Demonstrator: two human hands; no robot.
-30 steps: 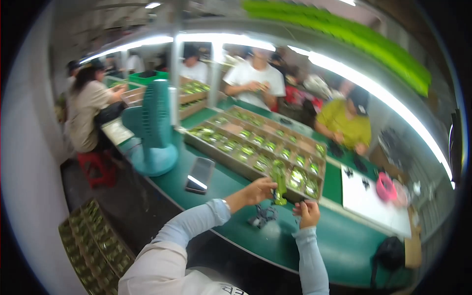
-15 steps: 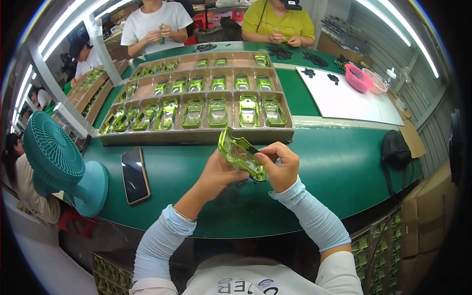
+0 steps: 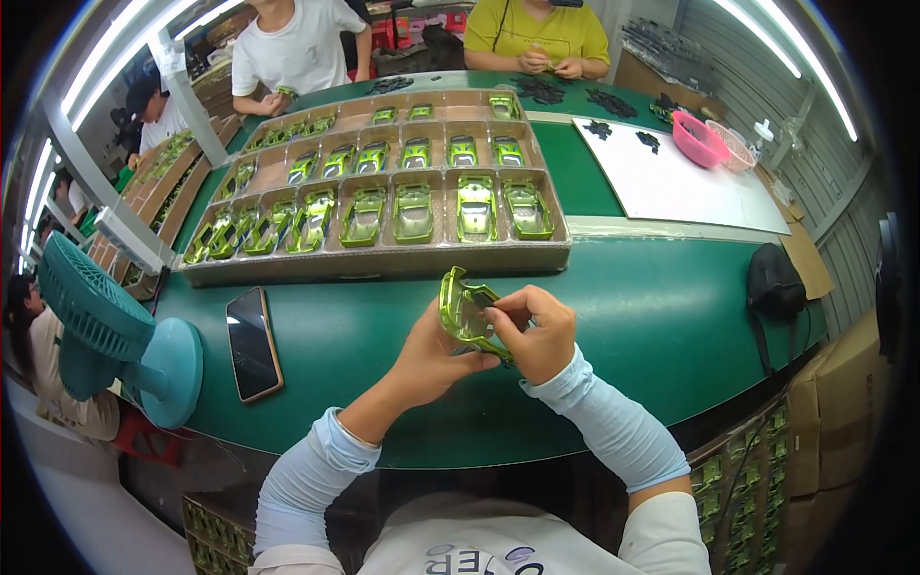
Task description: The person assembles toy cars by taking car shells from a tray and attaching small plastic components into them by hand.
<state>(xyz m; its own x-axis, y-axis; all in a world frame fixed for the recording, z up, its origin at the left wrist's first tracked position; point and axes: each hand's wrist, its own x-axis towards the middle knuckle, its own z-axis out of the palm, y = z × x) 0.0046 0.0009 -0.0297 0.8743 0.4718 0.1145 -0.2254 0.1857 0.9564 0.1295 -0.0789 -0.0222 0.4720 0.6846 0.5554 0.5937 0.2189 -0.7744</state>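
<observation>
My left hand (image 3: 427, 353) grips a shiny green toy car body shell (image 3: 452, 305), tilted up above the green table (image 3: 632, 335). Its thumb lies along the near edge of the shell. My right hand (image 3: 540, 331) is closed, thumb and fingertips pinched together at the shell's open inner side. A small dark part may be between them, but the fingers hide it. Just beyond my hands stands a shallow cardboard tray (image 3: 383, 261) with dividers, its compartments holding several similar green car shells (image 3: 414, 211).
At the left are a phone (image 3: 253, 343) and a teal fan (image 3: 172, 369). To the right, a white board (image 3: 690, 196) bears dark parts and a pink bowl (image 3: 698, 141); a black pouch (image 3: 774, 283) lies near the edge. Two co-workers (image 3: 292, 48) (image 3: 537, 34) sit across the table.
The shell has turned and dropped slightly, showing more of its inside. The dark piece at my right fingertips no longer shows clearly. A co-worker's hand at the far left has lowered toward the tray.
</observation>
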